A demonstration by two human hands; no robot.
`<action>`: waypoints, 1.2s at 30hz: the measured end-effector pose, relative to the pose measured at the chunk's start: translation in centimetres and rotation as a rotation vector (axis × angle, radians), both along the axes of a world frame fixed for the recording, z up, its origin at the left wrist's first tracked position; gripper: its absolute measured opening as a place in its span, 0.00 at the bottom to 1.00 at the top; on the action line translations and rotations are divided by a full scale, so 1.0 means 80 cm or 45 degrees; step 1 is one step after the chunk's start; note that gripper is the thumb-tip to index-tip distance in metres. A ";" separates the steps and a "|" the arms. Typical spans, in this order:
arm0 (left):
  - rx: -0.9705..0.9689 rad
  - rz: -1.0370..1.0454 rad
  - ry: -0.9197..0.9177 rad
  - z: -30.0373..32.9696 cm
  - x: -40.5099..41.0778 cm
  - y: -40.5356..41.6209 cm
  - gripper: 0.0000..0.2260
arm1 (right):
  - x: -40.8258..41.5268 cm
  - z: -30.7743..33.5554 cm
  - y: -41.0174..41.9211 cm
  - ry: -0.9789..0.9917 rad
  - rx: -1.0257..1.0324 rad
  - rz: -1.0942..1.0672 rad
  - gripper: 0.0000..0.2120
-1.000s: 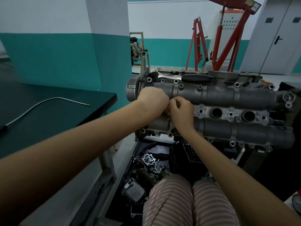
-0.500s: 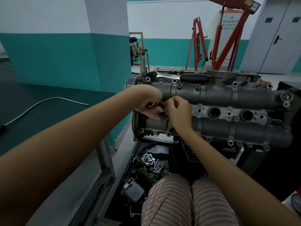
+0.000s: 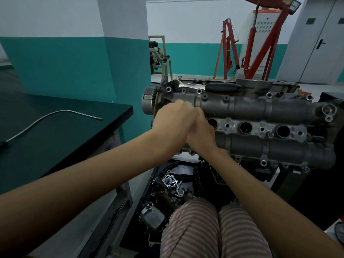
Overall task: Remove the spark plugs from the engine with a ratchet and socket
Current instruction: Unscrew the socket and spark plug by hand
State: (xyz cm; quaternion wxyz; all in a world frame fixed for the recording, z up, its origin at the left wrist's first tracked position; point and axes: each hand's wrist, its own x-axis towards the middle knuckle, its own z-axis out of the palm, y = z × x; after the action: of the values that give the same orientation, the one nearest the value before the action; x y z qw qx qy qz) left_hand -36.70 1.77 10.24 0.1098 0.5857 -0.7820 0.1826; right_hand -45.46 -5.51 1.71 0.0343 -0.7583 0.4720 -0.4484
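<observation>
The grey engine head [image 3: 247, 108] stands in front of me with three open spark plug wells [image 3: 245, 127] in a row. Both my hands meet over its left end, where a further well would lie under them. My left hand [image 3: 173, 120] shows its back, fingers curled downward. My right hand [image 3: 202, 132] presses against it, fingers curled too. They close round a small metal socket that the hands themselves hide. The ratchet [image 3: 221, 87], with a black handle, lies untouched along the engine's far top edge.
A dark workbench [image 3: 61, 131] with a bent metal rod [image 3: 55, 116] stands to my left. Below the engine, a black tray [image 3: 204, 175] holds loose engine parts above my striped knees. Red engine hoists [image 3: 260, 47] stand at the back.
My left hand rolled over and rose, so its back now faces me. Both hands pressed closer together and cover the small metal part seen between the fingers half a second ago.
</observation>
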 end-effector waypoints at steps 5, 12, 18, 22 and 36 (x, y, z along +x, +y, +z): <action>-0.047 0.052 0.058 -0.005 0.007 -0.009 0.07 | 0.007 0.009 -0.001 -0.028 -0.010 -0.043 0.09; -0.068 -0.120 0.157 -0.008 0.028 -0.017 0.11 | 0.008 0.003 -0.011 -0.036 -0.039 -0.003 0.17; -0.139 0.038 0.028 -0.007 0.032 -0.013 0.09 | 0.007 0.006 -0.012 -0.023 0.007 -0.046 0.14; -0.191 0.111 -0.353 -0.003 0.036 -0.011 0.05 | 0.008 0.006 -0.011 -0.068 0.065 -0.014 0.13; -0.264 0.180 -0.110 0.000 0.031 -0.007 0.19 | 0.004 0.003 -0.007 -0.043 0.051 -0.051 0.12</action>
State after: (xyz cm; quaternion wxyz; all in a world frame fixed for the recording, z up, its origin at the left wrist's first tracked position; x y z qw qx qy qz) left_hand -34.21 1.22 10.26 0.1229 0.6165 -0.7197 0.2948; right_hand -45.13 -6.04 1.91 0.0485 -0.7400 0.4955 -0.4523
